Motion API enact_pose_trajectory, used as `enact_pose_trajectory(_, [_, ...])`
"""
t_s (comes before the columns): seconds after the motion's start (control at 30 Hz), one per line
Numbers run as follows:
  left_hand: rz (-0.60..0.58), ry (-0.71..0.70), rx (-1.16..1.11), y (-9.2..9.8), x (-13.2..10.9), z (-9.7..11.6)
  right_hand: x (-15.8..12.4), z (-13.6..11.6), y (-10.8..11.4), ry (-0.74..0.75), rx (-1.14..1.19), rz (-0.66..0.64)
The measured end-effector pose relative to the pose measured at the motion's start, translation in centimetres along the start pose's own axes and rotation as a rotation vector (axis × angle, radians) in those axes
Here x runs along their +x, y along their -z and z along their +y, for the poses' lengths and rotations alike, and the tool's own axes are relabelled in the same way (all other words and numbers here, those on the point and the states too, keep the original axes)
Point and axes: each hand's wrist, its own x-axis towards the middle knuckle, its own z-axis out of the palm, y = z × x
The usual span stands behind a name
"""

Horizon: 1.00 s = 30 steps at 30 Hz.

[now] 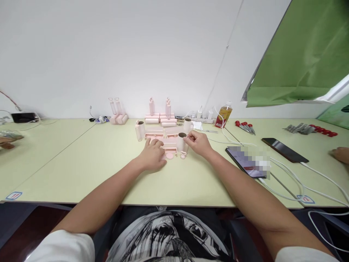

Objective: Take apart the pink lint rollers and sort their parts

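On the pale green table, my left hand (153,154) rests with its fingers apart over pink parts, beside an open pink tray (171,150). A round pink disc (169,156) lies just right of its fingertips. My right hand (199,143) is closed at the right side of an upright pink roll (181,143) with a dark open top; what its fingers pinch is too small to make out. A small pink looped piece (183,154) sits below that roll. Behind are more open pink trays (154,135) and another upright roll (140,128) to the left.
Pink assembled pieces (119,118) stand along the wall. At right are a drink bottle (224,114), red-ended tools (245,127), a phone (242,160) with white cables, and a dark phone (285,150). Another person's hand (341,155) shows at the far right edge.
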Motion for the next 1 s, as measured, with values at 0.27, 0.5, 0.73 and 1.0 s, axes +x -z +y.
enact_pose_trajectory(0.27, [-0.004,-0.027,0.067,-0.2,0.1,0.3,0.1,0.0,0.1,-0.006,0.015,-0.033])
enact_pose_trajectory(0.5, [0.057,-0.121,0.057,-0.6,0.2,2.3,0.2,0.2,0.4,-0.061,-0.022,-0.197])
enact_pose_trajectory(0.73, [0.028,-0.296,0.062,-1.1,-0.1,3.8,0.5,0.1,1.2,-0.058,-0.081,-0.310])
enact_pose_trajectory(1.0, [0.051,-0.241,0.054,-1.3,0.1,3.1,0.3,0.1,1.5,-0.153,-0.137,-0.580])
